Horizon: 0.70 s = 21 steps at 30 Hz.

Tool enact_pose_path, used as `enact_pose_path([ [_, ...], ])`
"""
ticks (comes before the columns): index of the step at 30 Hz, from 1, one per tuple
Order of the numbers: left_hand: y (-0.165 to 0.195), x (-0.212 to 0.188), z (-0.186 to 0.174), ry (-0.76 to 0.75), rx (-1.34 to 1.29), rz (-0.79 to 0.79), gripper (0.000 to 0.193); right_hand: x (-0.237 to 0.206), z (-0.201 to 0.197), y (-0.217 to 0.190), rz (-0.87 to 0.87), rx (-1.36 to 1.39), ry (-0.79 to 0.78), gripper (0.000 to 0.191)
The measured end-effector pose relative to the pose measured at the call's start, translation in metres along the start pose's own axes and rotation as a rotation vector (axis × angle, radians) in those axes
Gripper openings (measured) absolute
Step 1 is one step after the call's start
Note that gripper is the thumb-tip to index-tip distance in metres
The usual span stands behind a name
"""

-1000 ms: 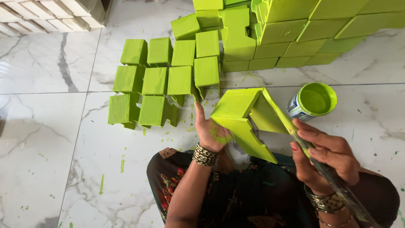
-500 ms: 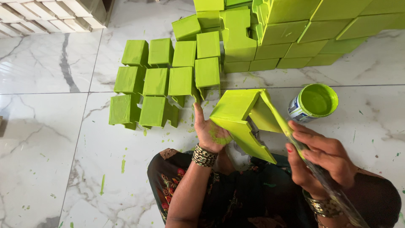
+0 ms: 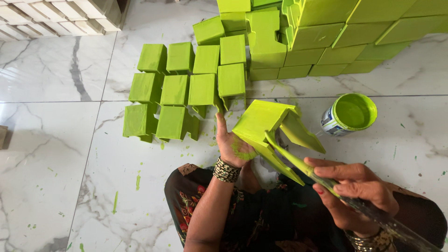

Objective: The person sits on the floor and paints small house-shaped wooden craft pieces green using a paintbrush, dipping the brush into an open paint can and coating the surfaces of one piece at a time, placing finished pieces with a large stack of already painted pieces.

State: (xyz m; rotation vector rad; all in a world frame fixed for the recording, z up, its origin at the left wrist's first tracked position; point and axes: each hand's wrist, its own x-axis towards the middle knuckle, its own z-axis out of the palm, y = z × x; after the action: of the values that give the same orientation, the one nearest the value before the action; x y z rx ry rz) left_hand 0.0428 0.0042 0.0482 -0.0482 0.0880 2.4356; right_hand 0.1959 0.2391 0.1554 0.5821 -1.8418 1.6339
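My left hand grips a small lime-green painted stand from its left side and holds it tilted above my lap. My right hand is closed around a paint-covered brush whose tip lies against the stand's lower edge. An open tin of green paint stands on the floor just to the right of the stand. Both wrists wear bangles.
Rows of painted green stands lie on the white marble floor ahead of me. A taller stack of green pieces rises at the top right. Unpainted pale pieces sit at the top left. Green drips spot the tiles.
My right hand has slid the brush a little down and left along the stand's edge. The left hand keeps the stand in much the same place.
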Motion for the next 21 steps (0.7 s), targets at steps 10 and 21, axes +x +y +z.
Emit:
enact_pose_path([
  [10, 0.003, 0.0, -0.001, -0.091, -0.005, -0.037, 0.115, 0.013, -0.014, 0.011, -0.006, -0.194, 0.156, 0.032],
  [21, 0.002, -0.005, 0.004, -0.068, 0.032, -0.039, 0.115, -0.002, -0.01, 0.004, 0.118, -0.038, 0.189, 0.034],
])
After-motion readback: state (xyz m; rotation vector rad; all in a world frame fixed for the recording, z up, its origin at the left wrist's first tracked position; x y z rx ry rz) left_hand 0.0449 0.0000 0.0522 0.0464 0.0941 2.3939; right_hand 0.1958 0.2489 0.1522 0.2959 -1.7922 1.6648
